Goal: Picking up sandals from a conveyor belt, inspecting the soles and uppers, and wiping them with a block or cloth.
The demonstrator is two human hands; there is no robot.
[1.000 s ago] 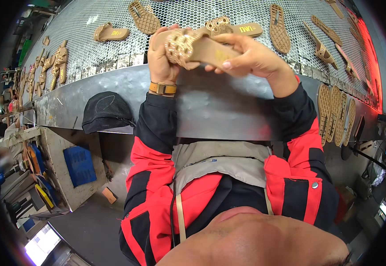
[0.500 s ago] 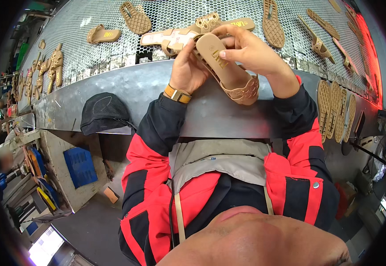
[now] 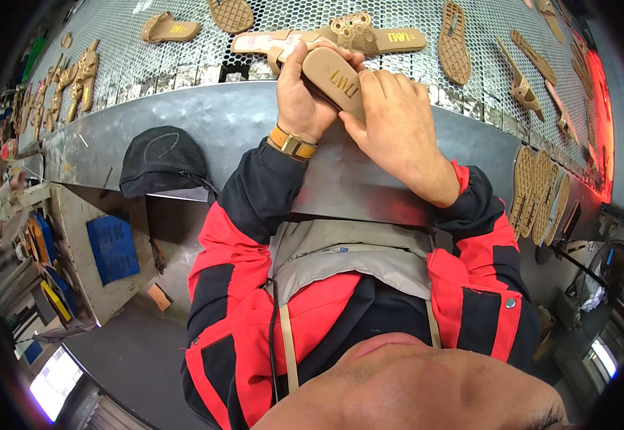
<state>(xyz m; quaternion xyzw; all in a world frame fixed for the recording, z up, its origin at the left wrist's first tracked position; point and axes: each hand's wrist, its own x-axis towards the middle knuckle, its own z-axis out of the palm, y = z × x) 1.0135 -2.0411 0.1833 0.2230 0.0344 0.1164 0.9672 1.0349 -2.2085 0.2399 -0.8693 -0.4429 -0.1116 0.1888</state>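
Observation:
A tan slide sandal [image 3: 332, 74] with gold lettering on its footbed is held between both hands above the metal ledge. My left hand [image 3: 303, 100] grips it around the heel end, thumb along the edge. Over its front part lies my right hand [image 3: 398, 122], fingers curled across it, so the strap is hidden. Just beyond the hands, on the honeycomb mesh, is another tan sandal [image 3: 398, 40] with a cut-out strap. Beside it lies a sandal with a pale, pinkish footbed [image 3: 258, 42].
More sandals lie about the mesh belt [image 3: 183, 61], including an upturned sole [image 3: 455, 50] at right. A black mesh cap [image 3: 165, 161] rests on the metal ledge [image 3: 233, 129] at left. Several soles [image 3: 530, 186] stand in a row at the ledge's right end. Red light glows far right.
The sandal has turned and drawn back, and its strap, visible before, is now covered. My right hand has moved down from the footbed's heel onto the front part.

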